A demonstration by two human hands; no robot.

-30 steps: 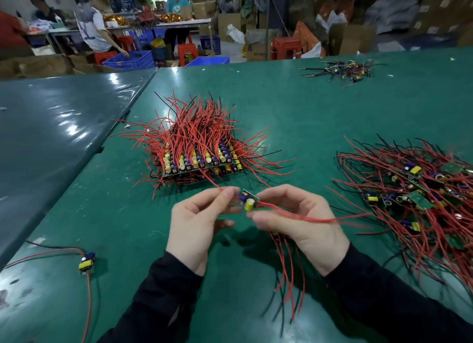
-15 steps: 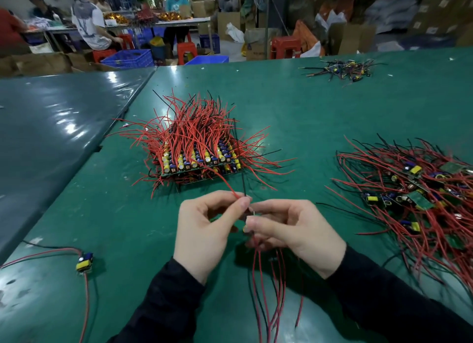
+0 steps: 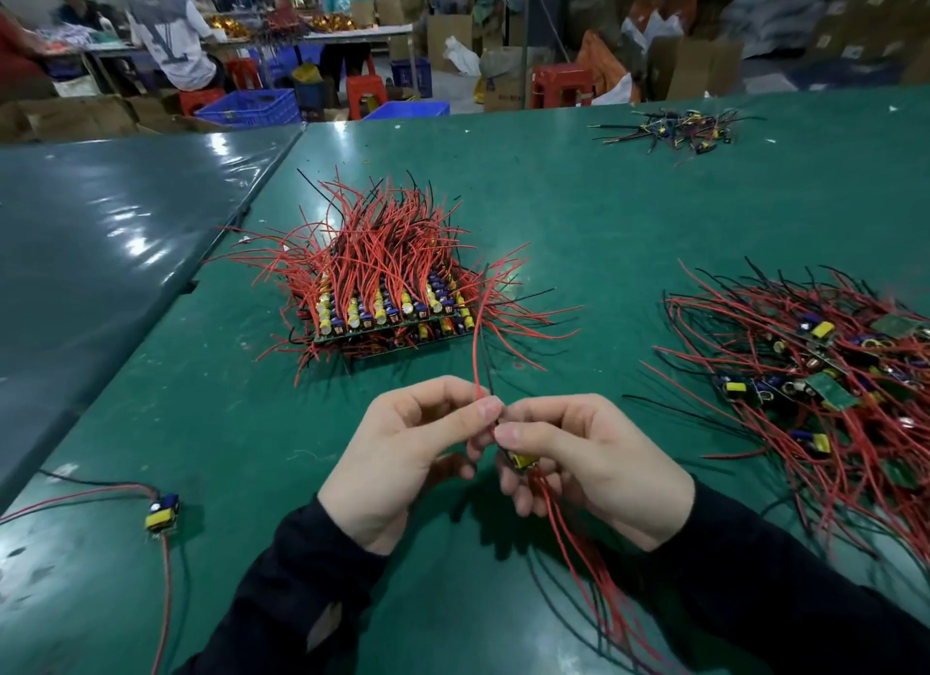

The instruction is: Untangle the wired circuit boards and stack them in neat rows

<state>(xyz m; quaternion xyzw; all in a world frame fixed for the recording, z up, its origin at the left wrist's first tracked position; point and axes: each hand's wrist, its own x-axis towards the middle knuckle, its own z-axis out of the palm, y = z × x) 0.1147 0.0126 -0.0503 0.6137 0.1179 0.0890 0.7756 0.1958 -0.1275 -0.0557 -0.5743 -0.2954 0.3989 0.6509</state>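
My right hand (image 3: 594,465) grips a small circuit board (image 3: 521,459) with a yellow part; several red and black wires hang from it toward me. My left hand (image 3: 397,465) pinches a red wire and a black wire (image 3: 477,352) that rise from between my fingertips toward the stack. The neat stack of boards (image 3: 392,317) sits just beyond my hands, its red wires fanning up and out. A tangled pile of wired boards (image 3: 825,382) lies to the right.
A single wired board (image 3: 162,512) lies at the near left on the green table (image 3: 604,211). A small heap of dark-wired parts (image 3: 674,129) sits at the far right. A grey table (image 3: 100,251) adjoins on the left. People sit among crates and boxes beyond.
The board has turned in my right hand, so most wires now hang toward me. My left hand has drawn two wires upward, toward the stack.
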